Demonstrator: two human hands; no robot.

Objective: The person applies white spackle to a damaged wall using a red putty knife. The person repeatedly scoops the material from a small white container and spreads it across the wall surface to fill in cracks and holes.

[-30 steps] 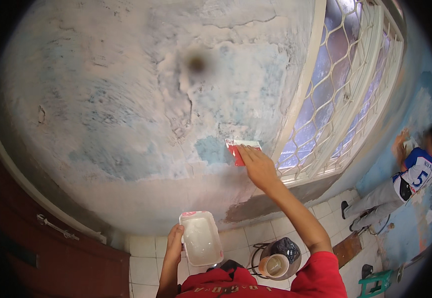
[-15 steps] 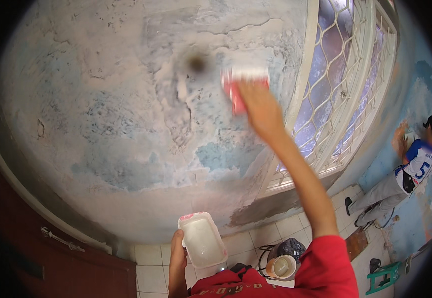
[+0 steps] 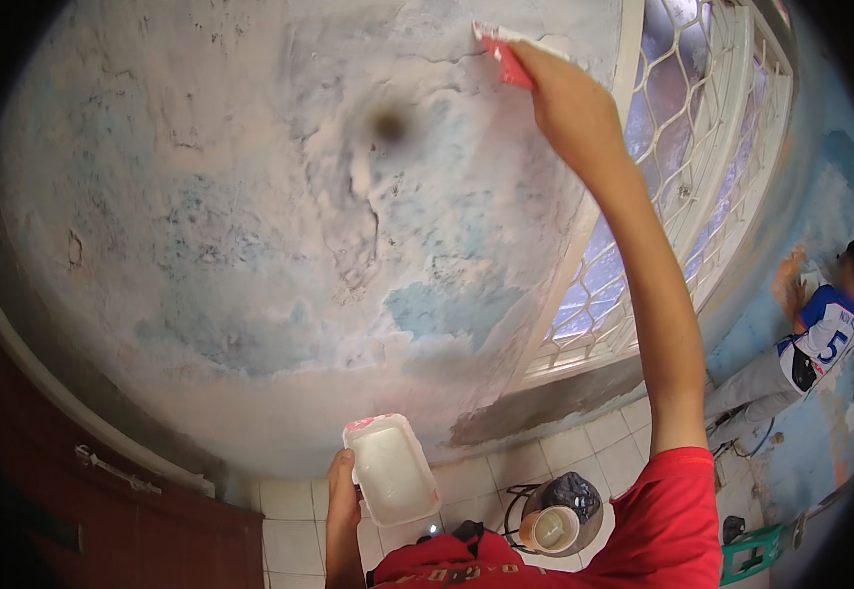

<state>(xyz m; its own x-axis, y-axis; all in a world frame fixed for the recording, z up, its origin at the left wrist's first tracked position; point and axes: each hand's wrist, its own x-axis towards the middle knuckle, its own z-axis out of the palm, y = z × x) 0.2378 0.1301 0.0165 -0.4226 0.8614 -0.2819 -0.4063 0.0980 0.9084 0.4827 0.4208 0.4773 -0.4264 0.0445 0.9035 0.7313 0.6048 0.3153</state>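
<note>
High on the patchy wall (image 3: 230, 187), close to the window, my right hand (image 3: 576, 110) grips a red putty spreader (image 3: 511, 67). Whitish paste shows along the spreader's edge, which is at the wall surface. Down low, my left hand (image 3: 342, 483) holds a white rectangular plastic tray (image 3: 434, 481) by its left side. Pale paste coats the inside of the tray, and pinkish-red smears mark its rim. The wall between the hands has cracks, bare blue patches and whitish filler.
A window with a white metal grille (image 3: 658, 162) borders the wall at right. Below, a round stool (image 3: 594, 530) holds a tub (image 3: 554, 530) and a black plastic bag (image 3: 574, 494). A brown door (image 3: 132, 530) stands at lower left. Another person (image 3: 820, 334) works at the far-right wall near a green stool (image 3: 756, 555).
My right hand has swept the spreader upward and slightly right across the wall, leaving a smoother grey-white area beside the window. The tray in my left hand has shifted slightly left.
</note>
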